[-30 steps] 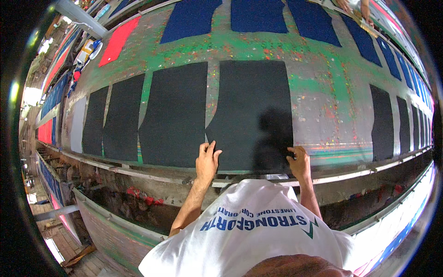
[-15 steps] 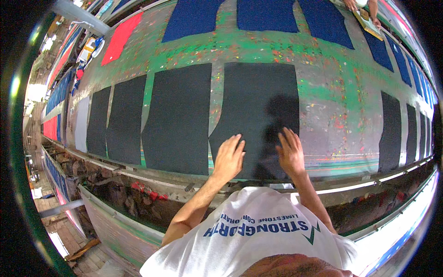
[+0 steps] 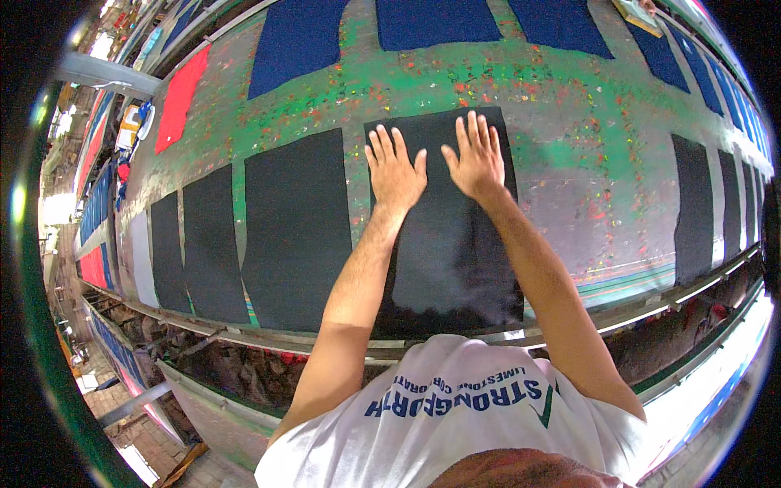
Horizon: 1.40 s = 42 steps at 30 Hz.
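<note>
A black cut fabric panel (image 3: pixel 447 252) lies flat on the long paint-speckled table (image 3: pixel 594 187) in front of me. Toward the panel's far left corner my left hand (image 3: pixel 395 171) rests flat, fingers spread and pointing away from me. My right hand (image 3: pixel 476 154) lies the same way near the far right corner, its fingertips close to the far edge. Neither hand holds anything; both palms face down on the cloth. Left of this panel lies another black panel (image 3: pixel 297 232), with more black ones beyond it.
Navy panels (image 3: pixel 439 24) line the table's far side, and a red piece (image 3: pixel 183 98) lies far left. More black panels (image 3: pixel 693 207) lie to the right. At the far right, another person's hand (image 3: pixel 647 6) is by a wooden frame (image 3: pixel 637 18). A metal rail edges the table nearest me.
Both my hands have slid away from me across the black panel, from its near half to its far edge. The other person's hands have moved mostly out of view.
</note>
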Available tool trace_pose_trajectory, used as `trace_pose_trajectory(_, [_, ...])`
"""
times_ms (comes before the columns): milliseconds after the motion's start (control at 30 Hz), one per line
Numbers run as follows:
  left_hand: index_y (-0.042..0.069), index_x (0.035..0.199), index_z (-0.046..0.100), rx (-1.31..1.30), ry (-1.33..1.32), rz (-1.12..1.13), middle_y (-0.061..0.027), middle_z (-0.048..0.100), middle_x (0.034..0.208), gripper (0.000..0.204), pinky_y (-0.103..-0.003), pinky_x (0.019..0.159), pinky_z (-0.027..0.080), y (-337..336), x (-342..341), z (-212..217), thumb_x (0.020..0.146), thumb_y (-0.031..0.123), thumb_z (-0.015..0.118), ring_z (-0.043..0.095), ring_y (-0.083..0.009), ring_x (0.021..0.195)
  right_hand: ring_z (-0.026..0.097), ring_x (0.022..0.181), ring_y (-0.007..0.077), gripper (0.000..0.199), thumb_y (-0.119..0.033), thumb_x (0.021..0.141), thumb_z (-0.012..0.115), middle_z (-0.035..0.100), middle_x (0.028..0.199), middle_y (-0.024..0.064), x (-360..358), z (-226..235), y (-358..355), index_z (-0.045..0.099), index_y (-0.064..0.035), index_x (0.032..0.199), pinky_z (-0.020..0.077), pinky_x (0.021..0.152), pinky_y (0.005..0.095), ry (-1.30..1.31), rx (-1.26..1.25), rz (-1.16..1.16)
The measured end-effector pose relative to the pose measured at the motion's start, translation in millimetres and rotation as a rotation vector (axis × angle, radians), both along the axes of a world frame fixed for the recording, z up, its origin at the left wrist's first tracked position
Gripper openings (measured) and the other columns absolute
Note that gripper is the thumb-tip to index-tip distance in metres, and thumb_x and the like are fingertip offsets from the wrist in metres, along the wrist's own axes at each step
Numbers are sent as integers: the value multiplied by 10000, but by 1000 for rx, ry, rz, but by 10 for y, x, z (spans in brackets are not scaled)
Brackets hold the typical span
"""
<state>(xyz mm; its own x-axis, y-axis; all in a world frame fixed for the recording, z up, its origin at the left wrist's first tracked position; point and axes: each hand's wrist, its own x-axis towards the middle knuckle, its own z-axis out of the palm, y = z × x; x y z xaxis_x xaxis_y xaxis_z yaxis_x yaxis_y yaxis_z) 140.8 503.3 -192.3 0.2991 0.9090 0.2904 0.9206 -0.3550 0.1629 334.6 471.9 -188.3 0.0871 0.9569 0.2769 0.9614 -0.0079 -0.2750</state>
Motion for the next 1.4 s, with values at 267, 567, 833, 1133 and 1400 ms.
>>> trace_pose_trajectory(267, [-144,1612,301,-29,24,88,-367,201,1720,888,-626,1312,109,380,-22,-78,1103,574,414,148,-505,1624,247,1625,394,827,-580,1079,481,269,1737,269,210,-82,365,381,26,1632,179,1329,520,-96,-46,-112])
trace_pose_trajectory(567, [-110,1601,356,-118,-28,-210,-341,248,1714,867,-636,1304,157,-1160,-248,135,1072,560,507,196,-487,1620,271,1614,395,676,-513,1094,502,308,1748,154,83,175,-923,424,-111,1633,197,1323,556,-161,-109,522])
trace_pose_trajectory(833, [-96,1624,324,-263,17,-66,-304,206,1743,910,-623,1309,153,-2404,-1005,258,1033,539,599,182,-465,1628,179,1649,365,707,-577,1095,467,256,1771,131,-188,413,-2358,400,-159,1662,140,1347,548,-156,-309,689])
trace_pose_trajectory(1133, [-52,1637,337,-187,43,-95,-293,179,1753,813,-680,1286,151,-2724,-1302,216,1072,485,568,151,-502,1624,202,1643,363,564,-460,1058,605,313,1755,104,-146,561,-3101,574,-170,1540,138,1346,566,-13,-534,1017])
trace_pose_trajectory(1400, [7,1638,384,-154,39,-233,-239,239,1755,818,-702,1271,164,-2558,-538,325,1052,543,577,182,-506,1614,708,1186,376,323,-287,1059,644,767,1240,165,249,834,-3520,753,-75,1277,533,1094,478,604,-507,609])
